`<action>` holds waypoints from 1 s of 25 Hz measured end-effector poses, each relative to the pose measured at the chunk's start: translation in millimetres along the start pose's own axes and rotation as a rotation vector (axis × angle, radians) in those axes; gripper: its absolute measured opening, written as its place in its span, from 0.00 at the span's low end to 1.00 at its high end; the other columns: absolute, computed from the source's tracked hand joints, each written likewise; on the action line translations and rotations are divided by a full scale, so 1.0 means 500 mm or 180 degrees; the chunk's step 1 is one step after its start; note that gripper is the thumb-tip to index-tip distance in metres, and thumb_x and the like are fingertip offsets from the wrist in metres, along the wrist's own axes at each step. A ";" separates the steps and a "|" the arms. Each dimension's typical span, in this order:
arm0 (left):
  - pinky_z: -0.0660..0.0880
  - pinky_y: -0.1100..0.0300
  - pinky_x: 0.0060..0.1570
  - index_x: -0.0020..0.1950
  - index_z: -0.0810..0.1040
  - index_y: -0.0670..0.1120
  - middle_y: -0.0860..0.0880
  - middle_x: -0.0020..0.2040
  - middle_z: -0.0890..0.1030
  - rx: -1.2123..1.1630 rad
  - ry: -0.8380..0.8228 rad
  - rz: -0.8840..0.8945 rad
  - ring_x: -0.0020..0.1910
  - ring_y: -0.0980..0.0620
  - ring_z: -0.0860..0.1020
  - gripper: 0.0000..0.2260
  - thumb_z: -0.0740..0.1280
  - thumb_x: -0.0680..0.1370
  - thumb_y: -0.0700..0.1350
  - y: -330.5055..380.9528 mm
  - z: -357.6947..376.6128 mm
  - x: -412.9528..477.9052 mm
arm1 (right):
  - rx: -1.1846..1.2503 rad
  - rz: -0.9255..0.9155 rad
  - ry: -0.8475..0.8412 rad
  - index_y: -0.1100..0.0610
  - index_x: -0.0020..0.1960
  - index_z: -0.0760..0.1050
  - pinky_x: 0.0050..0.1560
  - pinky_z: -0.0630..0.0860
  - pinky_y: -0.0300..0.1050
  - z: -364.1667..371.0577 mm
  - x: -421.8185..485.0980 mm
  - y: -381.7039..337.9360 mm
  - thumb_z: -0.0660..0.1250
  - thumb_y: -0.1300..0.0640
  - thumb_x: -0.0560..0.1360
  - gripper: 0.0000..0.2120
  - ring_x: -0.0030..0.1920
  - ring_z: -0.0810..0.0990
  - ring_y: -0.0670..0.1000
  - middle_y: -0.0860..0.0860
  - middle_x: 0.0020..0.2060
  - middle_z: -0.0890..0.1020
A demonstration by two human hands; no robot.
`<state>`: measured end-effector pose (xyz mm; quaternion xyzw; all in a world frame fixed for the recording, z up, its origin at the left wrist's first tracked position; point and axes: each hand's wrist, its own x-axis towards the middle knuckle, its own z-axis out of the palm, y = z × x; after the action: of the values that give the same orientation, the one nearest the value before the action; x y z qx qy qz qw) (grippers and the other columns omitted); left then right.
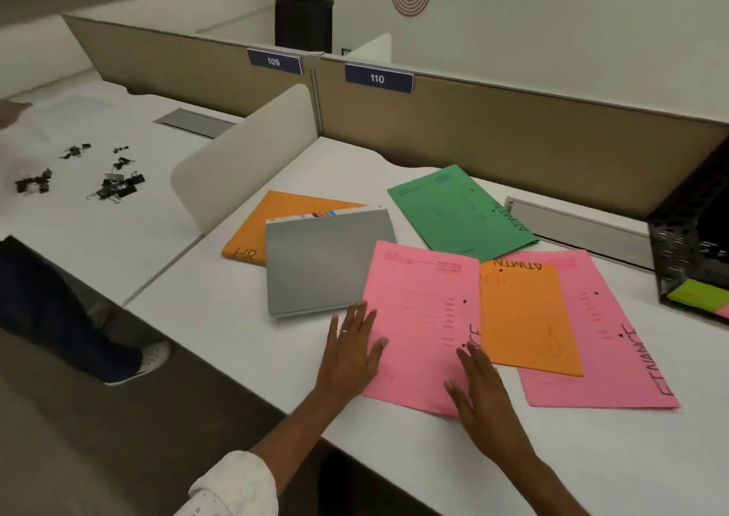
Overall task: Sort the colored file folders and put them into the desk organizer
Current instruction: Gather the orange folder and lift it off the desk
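Left hand: the left hand [351, 354] lies palm down, fingers straight and spread, holding nothing; it rests on the tabletop [236, 318] with its thumb side on the left edge of the near pink folder [418, 318]
Right hand: the right hand [481, 393] is flat and relaxed, fingers straight, grasping nothing; it presses on the near right corner of the same folder
Near pink folder: flat on the tabletop under and between both hands, its far edge beyond the fingertips
Orange ADMIN folder [524, 318]: just right of the right hand, its left edge tucked under the near pink folder, lying on top of the FINANCE folder
FINANCE folder [619, 338]: pink, further right of the right hand, flat on the tabletop
Green folder [453, 211]: well beyond the right hand, flat, marked ADMIN along its right edge
Orange HR folder [276, 219]: far beyond the left hand, partly under the grey book
Grey book [327, 267]: just beyond the left hand's fingertips, its right edge under the near pink folder
Desk organizer [690, 247]: black mesh, far right of the right hand, at the frame edge; a yellow-green folder [698, 294] lies in its bottom tray
Binder clips [114, 188]: scattered far left of the left hand, on the neighbouring tabletop past a white divider [244, 160]
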<state>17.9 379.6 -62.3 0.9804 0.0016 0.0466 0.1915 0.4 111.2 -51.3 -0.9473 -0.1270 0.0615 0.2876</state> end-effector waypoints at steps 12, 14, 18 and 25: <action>0.53 0.42 0.78 0.81 0.51 0.38 0.39 0.82 0.51 -0.0561 0.0240 -0.1717 0.82 0.39 0.51 0.34 0.59 0.84 0.55 -0.525 -0.193 0.163 | -0.0352 -0.0986 -0.0628 0.52 0.82 0.50 0.80 0.48 0.49 0.201 0.323 -0.486 0.57 0.46 0.84 0.31 0.82 0.46 0.52 0.49 0.83 0.49; 0.53 0.42 0.78 0.81 0.50 0.38 0.39 0.82 0.51 -0.0589 0.0125 -0.1729 0.82 0.39 0.50 0.34 0.60 0.83 0.54 -0.569 -0.203 0.189 | -0.0483 -0.1105 -0.0731 0.54 0.83 0.50 0.80 0.48 0.50 0.223 0.364 -0.529 0.57 0.46 0.84 0.31 0.82 0.47 0.54 0.51 0.83 0.49; 0.53 0.40 0.77 0.81 0.51 0.38 0.39 0.82 0.55 -0.0524 -0.0058 -0.1705 0.81 0.38 0.51 0.36 0.63 0.82 0.55 -0.630 -0.206 0.234 | -0.0779 -0.1082 -0.0961 0.56 0.83 0.48 0.81 0.50 0.58 0.254 0.428 -0.560 0.56 0.46 0.85 0.32 0.82 0.45 0.57 0.54 0.83 0.47; 0.72 0.49 0.63 0.75 0.69 0.42 0.39 0.66 0.74 -0.1667 0.0985 -0.1984 0.65 0.41 0.73 0.26 0.71 0.79 0.46 -0.628 -0.225 0.272 | -0.1103 -0.0863 -0.1171 0.55 0.83 0.42 0.79 0.49 0.67 0.300 0.467 -0.544 0.54 0.44 0.84 0.35 0.82 0.39 0.56 0.52 0.82 0.40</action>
<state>147.4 715.9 -64.1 0.8329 0.3142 0.1318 0.4362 140.2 473.3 -32.8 -0.9296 -0.3111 0.1708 0.0991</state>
